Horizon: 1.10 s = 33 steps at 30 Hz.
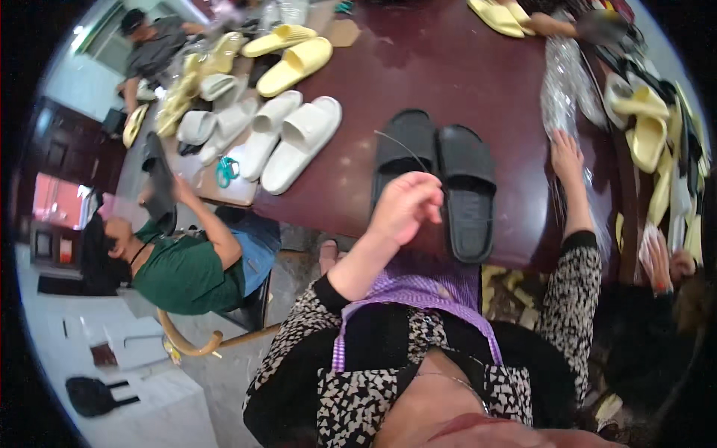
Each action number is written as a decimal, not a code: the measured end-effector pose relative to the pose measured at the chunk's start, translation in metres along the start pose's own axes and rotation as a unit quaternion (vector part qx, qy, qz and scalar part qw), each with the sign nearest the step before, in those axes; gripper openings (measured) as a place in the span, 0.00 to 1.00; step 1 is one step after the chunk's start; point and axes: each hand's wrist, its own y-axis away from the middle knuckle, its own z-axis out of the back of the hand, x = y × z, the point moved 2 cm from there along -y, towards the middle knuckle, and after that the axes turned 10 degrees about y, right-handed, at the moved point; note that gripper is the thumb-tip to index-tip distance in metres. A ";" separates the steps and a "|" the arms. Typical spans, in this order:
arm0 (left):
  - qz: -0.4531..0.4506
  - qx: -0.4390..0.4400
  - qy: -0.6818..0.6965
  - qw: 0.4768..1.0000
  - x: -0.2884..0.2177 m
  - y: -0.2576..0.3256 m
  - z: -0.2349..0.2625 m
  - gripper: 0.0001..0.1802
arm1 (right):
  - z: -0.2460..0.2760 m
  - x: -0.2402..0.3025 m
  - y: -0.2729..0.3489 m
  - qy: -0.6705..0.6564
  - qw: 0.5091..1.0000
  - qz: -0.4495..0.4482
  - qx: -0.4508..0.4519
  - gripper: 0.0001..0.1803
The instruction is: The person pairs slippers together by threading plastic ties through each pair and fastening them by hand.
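Observation:
Side by side on the dark red table lie two black slide sandals, the left one (412,133) partly covered by my left hand (407,207) and the right one (470,201) in plain view. My left hand is closed in a pinch, and a thin, pale, curved strand (402,146) sticks out from its fingers over the left sandal. Out to the right, my right hand (567,158) rests with fingers stretched on a long stack of clear plastic bags (562,89).
White slides (302,145), yellow slides (295,67) and teal-handled scissors (227,172) lie at the left. A person in green (187,261) there holds a black slide (158,183). More yellow slides (648,138) are heaped at right, beside another person's hand (657,261).

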 end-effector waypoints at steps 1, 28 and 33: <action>-0.004 -0.006 0.006 1.000 -0.004 0.009 0.006 0.06 | 0.001 0.005 0.002 -0.006 1.000 -0.001 -0.002 0.23; 0.136 0.106 -0.149 0.974 -0.019 0.004 -0.031 0.05 | 0.238 0.166 0.101 -0.294 0.813 0.467 -0.182 0.16; 0.033 0.102 -0.393 0.913 -0.023 0.011 -0.040 0.05 | 0.228 0.149 0.106 -0.328 0.822 0.429 -0.181 0.13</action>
